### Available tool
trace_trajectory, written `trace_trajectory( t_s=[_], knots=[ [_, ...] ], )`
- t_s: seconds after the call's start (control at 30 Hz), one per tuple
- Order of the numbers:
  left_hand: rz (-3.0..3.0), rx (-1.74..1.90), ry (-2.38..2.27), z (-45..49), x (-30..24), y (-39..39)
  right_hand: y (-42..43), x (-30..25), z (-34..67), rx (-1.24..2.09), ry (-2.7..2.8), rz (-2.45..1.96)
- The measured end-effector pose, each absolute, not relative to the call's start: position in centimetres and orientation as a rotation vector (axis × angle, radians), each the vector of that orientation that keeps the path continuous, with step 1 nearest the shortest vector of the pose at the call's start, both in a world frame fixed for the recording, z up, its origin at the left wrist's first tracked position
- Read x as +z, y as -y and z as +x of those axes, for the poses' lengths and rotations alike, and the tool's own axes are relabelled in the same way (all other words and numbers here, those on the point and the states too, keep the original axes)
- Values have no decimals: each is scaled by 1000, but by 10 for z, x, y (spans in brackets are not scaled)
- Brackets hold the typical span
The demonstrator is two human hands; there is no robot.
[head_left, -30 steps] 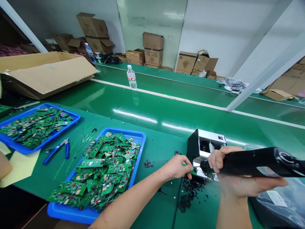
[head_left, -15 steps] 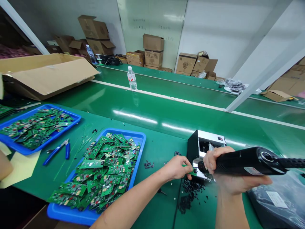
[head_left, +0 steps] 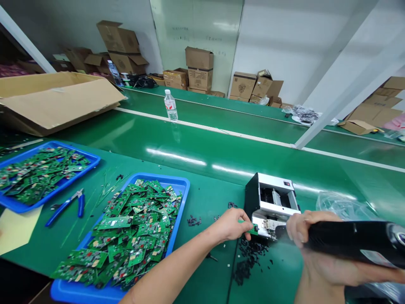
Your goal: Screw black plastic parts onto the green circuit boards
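My left hand pinches a small green circuit board at the front of a compact steel-and-black benchtop machine. My right hand grips a thick black handheld power tool, slightly blurred by motion. Its front end points at the machine, a short gap from the board. Black plastic pieces lie scattered on the green bench below the machine.
Two blue trays hold many green circuit boards: one near the middle, another further left. Blue-handled pliers lie between them. A clear plastic bag sits behind the tool. A green conveyor belt runs behind the bench.
The black tool has drawn back to the right, away from the board. My left hand stays on the board. The whole view has shifted slightly left.
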State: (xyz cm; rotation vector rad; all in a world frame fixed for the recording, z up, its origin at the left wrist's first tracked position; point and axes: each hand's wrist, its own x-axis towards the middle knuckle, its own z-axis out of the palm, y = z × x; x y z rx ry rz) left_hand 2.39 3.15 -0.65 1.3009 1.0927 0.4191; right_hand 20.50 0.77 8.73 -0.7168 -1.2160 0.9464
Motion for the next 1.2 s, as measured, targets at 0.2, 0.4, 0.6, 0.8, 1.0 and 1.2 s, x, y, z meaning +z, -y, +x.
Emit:
trace_trajectory(
  t_s=[0.2,0.4,0.6,0.8,1.0,1.2],
  knots=[
    [1272,405,-1077,24,-4,-32,-9,77,222,895,1268,-711],
    [1271,408,-1071,24,-7,-32,-11,66,225,938,1241,-702],
    [1279,410,-1071,24,-10,-31,-12,66,227,944,1226,-713],
    [1300,407,-1096,26,-9,-31,-8,68,226,1014,1278,-763],
    [1326,428,-1088,24,-4,-31,2,71,215,1037,1168,-664],
    [1320,405,-1097,25,-4,-30,-4,87,195,1028,1225,-538]
  ],
)
